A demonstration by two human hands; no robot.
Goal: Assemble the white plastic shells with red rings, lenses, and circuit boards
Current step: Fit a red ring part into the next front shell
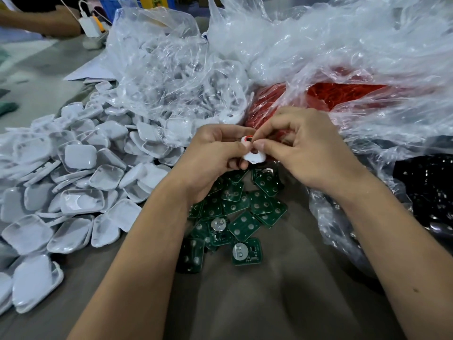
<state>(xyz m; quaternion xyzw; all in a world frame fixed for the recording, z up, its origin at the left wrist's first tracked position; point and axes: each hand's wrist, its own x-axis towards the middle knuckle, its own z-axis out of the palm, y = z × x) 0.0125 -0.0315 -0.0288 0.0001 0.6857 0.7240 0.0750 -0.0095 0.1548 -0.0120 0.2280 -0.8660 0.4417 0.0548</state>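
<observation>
Both bare forearms reach in from the lower edge and converge at the middle. The left hand (pixel 215 153) sits knuckles-up, its fingers (pixel 235 165) curled under and thumb pressed along the top, gripping a small white plastic shell with a red ring (pixel 252 153). The right hand (pixel 304 148) meets it from the other side, thumb and forefinger pinching at the shell's top edge, the other fingers loosely bent behind.

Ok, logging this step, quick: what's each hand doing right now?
Left hand: holding the white plastic shell.
Right hand: pinching the red ring at the shell.
</observation>
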